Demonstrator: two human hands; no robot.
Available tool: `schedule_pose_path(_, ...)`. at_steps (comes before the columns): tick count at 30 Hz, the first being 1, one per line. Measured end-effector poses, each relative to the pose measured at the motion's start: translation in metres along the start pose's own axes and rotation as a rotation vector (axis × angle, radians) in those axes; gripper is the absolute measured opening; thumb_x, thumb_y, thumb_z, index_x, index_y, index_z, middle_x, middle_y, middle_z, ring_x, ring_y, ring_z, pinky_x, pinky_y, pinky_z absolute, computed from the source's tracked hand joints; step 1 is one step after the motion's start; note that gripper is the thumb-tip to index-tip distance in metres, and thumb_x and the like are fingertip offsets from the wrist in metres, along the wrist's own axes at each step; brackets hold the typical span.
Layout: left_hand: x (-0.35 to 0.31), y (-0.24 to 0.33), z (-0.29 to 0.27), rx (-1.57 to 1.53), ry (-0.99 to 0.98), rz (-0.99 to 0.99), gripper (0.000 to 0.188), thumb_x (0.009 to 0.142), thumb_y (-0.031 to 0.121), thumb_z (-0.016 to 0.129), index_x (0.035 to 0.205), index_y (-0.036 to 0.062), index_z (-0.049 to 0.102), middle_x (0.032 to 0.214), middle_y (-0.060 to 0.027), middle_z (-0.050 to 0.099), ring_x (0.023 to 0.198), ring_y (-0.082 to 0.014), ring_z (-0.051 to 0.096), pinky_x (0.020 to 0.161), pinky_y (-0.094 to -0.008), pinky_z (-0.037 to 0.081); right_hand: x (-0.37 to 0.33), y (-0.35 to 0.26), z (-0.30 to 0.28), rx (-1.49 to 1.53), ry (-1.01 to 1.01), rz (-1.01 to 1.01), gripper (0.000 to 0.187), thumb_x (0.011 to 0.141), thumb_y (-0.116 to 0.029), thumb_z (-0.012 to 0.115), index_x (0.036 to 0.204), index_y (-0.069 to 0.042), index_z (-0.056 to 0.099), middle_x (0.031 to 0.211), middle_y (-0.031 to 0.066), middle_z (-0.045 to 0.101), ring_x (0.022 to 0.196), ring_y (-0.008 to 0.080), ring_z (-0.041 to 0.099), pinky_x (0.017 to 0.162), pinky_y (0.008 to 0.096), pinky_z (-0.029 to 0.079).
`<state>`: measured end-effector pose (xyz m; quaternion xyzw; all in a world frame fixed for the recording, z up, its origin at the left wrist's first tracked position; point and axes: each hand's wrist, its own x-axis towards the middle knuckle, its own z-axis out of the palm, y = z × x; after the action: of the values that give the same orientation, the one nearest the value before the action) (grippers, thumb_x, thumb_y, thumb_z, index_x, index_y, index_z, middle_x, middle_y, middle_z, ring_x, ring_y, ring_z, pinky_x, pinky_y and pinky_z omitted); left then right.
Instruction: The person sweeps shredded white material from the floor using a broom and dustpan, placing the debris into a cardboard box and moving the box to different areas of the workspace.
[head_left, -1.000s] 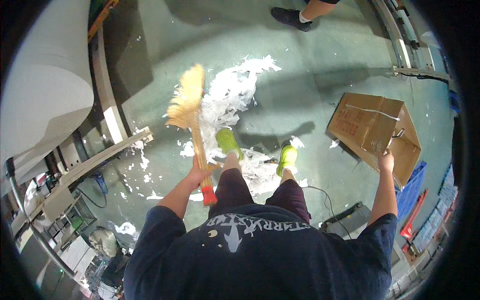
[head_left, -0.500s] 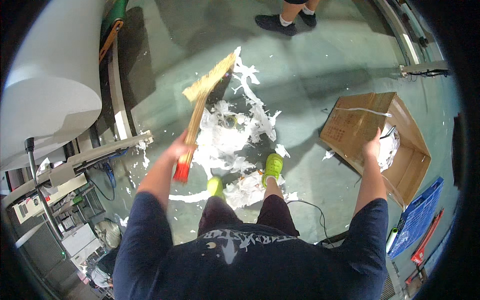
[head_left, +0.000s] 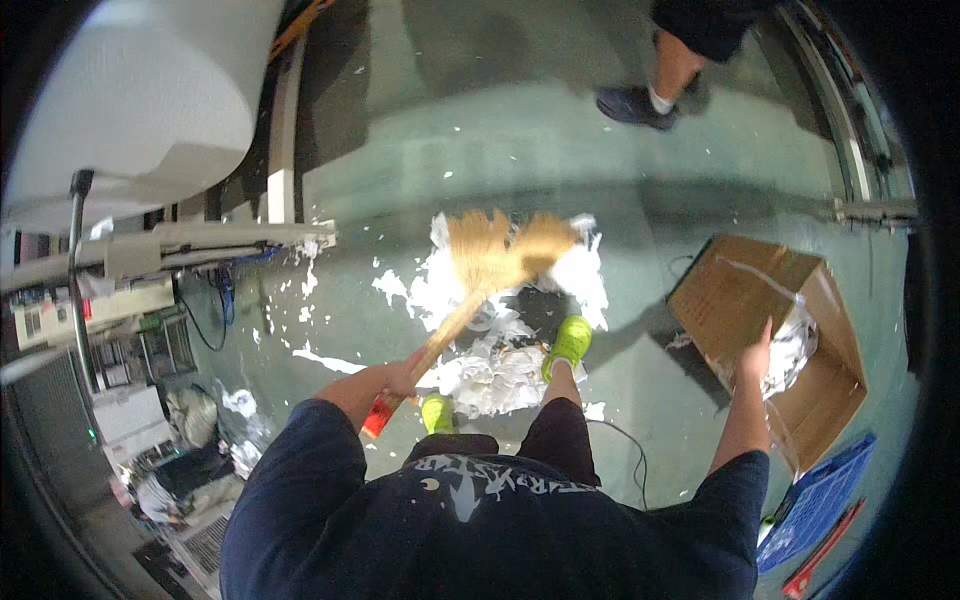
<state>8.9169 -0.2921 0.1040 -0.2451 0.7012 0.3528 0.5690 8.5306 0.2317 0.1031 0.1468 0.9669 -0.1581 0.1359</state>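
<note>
My left hand (head_left: 398, 378) is closed round the handle of a straw broom (head_left: 470, 295), just above its red end. The broom's spread, slightly blurred bristles lie over a heap of torn white scraps (head_left: 585, 280) on the floor. More white scraps (head_left: 490, 378) are bunched between my feet. Off to the right, my right hand (head_left: 755, 358) grips the edge of a tilted cardboard box (head_left: 745, 283), with its fingers partly hidden. Crumpled white material (head_left: 795, 350) shows inside the box's open side.
Another person's leg and dark shoe (head_left: 637, 107) are at the far right. A large white roll (head_left: 150, 100) and a metal frame (head_left: 200, 237) stand at the left. Near the box lies a blue plastic pallet (head_left: 820, 505). A black cable (head_left: 640, 455) trails behind my right foot.
The broom head has swung right and nearer, onto the scraps. My left hand has come nearer to me. The box sits lower in view, still held. The other person's feet have shifted right.
</note>
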Motion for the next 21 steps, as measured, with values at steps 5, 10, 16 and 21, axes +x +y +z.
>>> schedule_pose_path(5,-0.091,-0.078,0.019,-0.287,-0.152,0.143,0.092,0.057,0.003,0.063,0.129,0.0167,0.007,0.114,-0.0142,0.041,0.093,-0.0188,0.046,0.078,-0.0325,0.038,-0.085,0.059,0.029,-0.198,-0.063,-0.088,0.07,0.07,0.006,0.04,0.127,-0.029,0.018,0.099,0.0171,0.05,0.077,0.0261,0.05,0.069,0.0307,0.04)
schedule_pose_path(10,-0.153,-0.239,0.068,-0.562,0.082,0.293,0.079,0.059,0.0,0.061,0.127,0.0143,0.024,0.108,-0.0032,0.048,0.091,-0.0115,0.045,0.077,-0.0246,0.038,-0.197,0.059,0.032,-0.249,-0.205,-0.151,0.064,0.073,0.004,0.035,0.126,-0.028,0.022,0.091,0.0164,0.054,0.078,0.0243,0.05,0.07,0.0346,0.039)
schedule_pose_path(16,-0.248,-0.35,0.143,-0.63,0.364,0.013,0.071,0.068,0.013,0.058,0.127,0.0126,0.02,0.092,-0.0076,0.054,0.077,-0.0176,0.053,0.068,-0.0268,0.043,-0.361,-0.013,0.078,-0.003,-0.396,0.115,0.044,0.081,-0.029,0.042,0.121,-0.015,0.034,0.11,0.0116,0.044,0.092,0.0214,0.046,0.078,0.031,0.037)
schedule_pose_path(21,-0.258,-0.427,0.222,-1.201,0.481,0.136,0.071,0.063,0.008,0.061,0.122,0.0079,0.023,0.095,-0.0081,0.049,0.071,-0.0136,0.052,0.064,-0.0264,0.044,-0.42,0.013,0.133,-0.819,-0.683,-0.457,0.037,0.075,-0.016,0.049,0.111,-0.006,0.045,0.087,0.0161,0.056,0.077,0.0233,0.055,0.067,0.0332,0.042)
